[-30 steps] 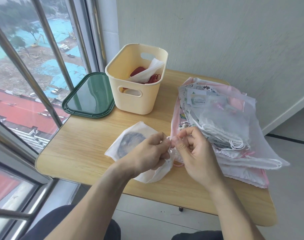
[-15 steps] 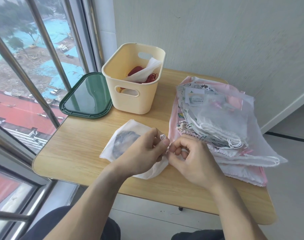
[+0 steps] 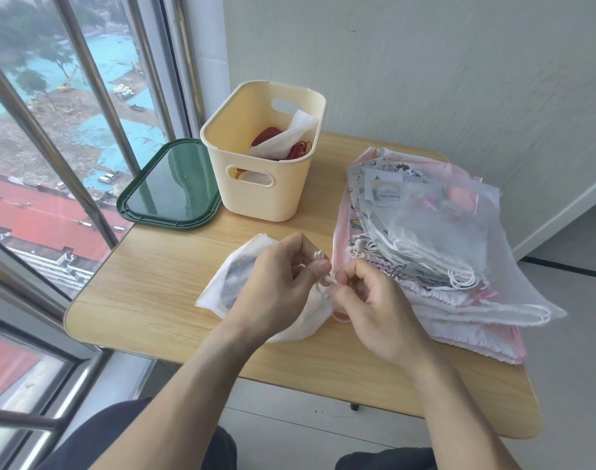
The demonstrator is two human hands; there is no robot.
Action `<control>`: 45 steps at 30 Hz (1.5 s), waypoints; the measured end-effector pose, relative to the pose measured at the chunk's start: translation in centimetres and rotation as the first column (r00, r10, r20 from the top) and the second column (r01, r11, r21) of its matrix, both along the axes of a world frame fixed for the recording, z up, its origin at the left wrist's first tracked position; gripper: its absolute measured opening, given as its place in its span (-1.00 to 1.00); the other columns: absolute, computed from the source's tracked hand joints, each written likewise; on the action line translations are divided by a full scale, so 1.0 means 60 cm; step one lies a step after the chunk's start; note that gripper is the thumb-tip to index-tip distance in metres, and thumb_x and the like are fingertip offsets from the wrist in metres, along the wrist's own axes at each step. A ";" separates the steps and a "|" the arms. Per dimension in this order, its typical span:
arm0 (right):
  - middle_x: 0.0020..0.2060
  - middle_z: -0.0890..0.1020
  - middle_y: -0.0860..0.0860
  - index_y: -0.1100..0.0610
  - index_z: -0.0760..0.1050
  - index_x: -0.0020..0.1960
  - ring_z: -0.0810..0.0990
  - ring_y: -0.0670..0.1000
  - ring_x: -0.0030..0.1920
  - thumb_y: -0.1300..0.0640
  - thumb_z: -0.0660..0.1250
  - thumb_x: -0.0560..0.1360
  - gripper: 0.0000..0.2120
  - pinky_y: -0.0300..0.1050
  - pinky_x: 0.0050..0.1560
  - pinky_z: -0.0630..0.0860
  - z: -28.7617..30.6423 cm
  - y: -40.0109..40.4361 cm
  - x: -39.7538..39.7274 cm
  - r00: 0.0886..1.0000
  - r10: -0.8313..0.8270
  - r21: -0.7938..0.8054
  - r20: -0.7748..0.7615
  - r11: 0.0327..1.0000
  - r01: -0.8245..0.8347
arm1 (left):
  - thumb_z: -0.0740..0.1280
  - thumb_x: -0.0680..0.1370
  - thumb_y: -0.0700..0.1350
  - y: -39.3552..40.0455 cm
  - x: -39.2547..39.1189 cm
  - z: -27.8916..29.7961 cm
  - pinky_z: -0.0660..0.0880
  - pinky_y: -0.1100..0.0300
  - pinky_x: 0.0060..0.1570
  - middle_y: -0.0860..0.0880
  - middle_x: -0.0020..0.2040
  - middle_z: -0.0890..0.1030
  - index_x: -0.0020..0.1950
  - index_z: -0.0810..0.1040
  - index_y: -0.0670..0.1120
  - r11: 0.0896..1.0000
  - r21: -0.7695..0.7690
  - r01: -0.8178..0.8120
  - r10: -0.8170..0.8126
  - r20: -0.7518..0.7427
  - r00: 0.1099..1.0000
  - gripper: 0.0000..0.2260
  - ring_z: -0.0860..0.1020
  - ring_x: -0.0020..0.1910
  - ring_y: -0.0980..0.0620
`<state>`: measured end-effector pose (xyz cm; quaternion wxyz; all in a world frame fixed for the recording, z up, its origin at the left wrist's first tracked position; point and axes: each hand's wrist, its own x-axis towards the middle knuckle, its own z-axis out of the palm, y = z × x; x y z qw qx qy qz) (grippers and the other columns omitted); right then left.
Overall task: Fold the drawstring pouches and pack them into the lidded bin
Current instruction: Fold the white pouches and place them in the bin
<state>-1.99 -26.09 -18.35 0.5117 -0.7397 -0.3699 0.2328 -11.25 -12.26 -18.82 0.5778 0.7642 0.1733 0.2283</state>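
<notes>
Near the front edge of the wooden worktop we see a white drawstring pouch lying flat. The left hand and right hand meet above it, each pinching the pouch's white cord between thumb and fingertips. Behind stands the cream bin, open and partly filled, its green lid just beside it. A stack of pouches lies to the right.

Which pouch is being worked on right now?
The white pouch with the grey print, lying alone left of the stacked pouches; both hands pinch its drawstring.
</notes>
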 end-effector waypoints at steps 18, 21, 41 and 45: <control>0.02 0.69 -0.09 0.11 0.70 0.07 0.60 -0.06 0.19 0.24 0.53 0.45 -0.80 -0.15 0.23 0.51 -0.007 0.000 0.003 0.816 -0.159 0.197 0.556 0.979 0.057 | 0.31 0.62 -0.16 -0.003 0.003 0.007 0.20 0.34 -0.54 -0.07 -0.44 0.44 -0.02 0.44 -0.25 0.898 -0.441 -0.002 0.006 0.007 1.000 -0.85 0.23 -0.55 0.12; 0.02 0.71 -0.08 0.12 0.72 0.08 0.59 -0.01 0.24 0.19 0.55 0.44 -0.79 -0.07 0.26 0.52 -0.015 0.001 0.005 0.799 -0.143 0.190 0.584 0.981 0.036 | 0.32 0.61 -0.15 -0.002 0.003 0.008 0.22 0.34 -0.54 -0.06 -0.44 0.42 0.00 0.46 -0.25 0.897 -0.441 -0.018 0.013 -0.014 1.000 -0.84 0.25 -0.54 0.12; -0.13 0.48 -0.18 0.02 0.61 -0.15 0.46 -0.15 0.03 0.00 0.44 0.54 -0.87 -0.26 0.01 0.33 -0.002 -0.027 0.004 0.831 0.129 -0.352 0.541 0.932 0.085 | 0.37 0.58 -0.10 0.009 0.018 -0.017 0.50 0.14 -0.22 -0.04 -0.30 0.65 -0.22 0.48 -0.07 0.954 0.090 -0.285 0.298 -0.304 0.905 -0.81 0.61 -0.26 -0.01; -0.22 0.49 -0.16 0.01 0.57 -0.19 0.53 -0.08 -0.13 0.01 0.42 0.55 -0.85 -0.12 -0.09 0.44 -0.001 -0.021 -0.005 0.802 0.066 -0.302 0.593 0.942 0.146 | 0.36 0.59 -0.07 0.015 0.021 -0.019 0.51 0.15 -0.21 0.00 -0.31 0.67 -0.20 0.50 -0.08 0.951 0.072 -0.300 0.306 -0.331 0.893 -0.82 0.63 -0.25 0.03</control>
